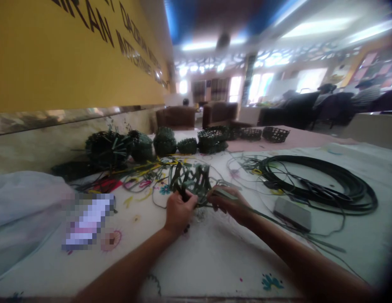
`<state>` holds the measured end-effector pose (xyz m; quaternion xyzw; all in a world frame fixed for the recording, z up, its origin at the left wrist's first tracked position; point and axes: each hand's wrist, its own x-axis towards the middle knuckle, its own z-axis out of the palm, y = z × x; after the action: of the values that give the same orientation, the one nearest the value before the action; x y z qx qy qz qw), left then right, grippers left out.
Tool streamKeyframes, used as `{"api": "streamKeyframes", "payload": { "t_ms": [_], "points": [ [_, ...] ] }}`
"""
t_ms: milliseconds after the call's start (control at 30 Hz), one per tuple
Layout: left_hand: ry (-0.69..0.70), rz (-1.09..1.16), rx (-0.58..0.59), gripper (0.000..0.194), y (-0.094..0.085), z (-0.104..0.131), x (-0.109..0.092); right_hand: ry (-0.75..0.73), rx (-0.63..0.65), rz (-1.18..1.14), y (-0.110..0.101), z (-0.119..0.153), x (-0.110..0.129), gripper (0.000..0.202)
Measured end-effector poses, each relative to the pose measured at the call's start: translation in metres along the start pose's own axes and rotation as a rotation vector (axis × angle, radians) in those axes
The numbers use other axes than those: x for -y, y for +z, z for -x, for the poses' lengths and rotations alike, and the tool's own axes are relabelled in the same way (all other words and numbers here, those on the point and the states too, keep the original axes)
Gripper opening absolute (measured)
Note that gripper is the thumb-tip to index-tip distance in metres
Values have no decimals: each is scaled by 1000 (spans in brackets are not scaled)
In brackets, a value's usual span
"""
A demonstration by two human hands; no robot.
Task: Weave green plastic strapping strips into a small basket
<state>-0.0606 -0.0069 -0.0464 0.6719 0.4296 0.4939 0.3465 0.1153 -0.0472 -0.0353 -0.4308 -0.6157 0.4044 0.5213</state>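
A small, partly woven basket (196,176) of dark green strips stands on the white cloth, its strip ends sticking up. At its near left side, my left hand (180,212) is closed round a slim black tool (184,192); the tool's kind cannot be made out. My right hand (227,202) is closed at the basket's near right side, fingers pinched on a green strip (236,197) that runs back over the hand and along the forearm. Both hands touch or nearly touch the basket. The fingertips are partly hidden and blurred.
Several woven baskets (164,142) line the table's back. At right lie a coil of dark strips (322,181) and a grey box (292,213). Loose green and yellow strips (145,170) lie behind the hands. A plastic bag (25,210) is at left, beside a blurred-out rectangle (90,221).
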Motion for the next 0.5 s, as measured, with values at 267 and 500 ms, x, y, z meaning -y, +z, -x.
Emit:
{"api": "streamKeyframes", "payload": {
  "t_ms": [267, 500],
  "points": [
    [-22, -25, 37, 18, 2, 4, -1, -59, 114, 126, -2, 2, 7, 38],
    [-22, -9, 98, 18, 2, 7, -2, -38, 80, 209, -5, 2, 7, 39]
  ]
}}
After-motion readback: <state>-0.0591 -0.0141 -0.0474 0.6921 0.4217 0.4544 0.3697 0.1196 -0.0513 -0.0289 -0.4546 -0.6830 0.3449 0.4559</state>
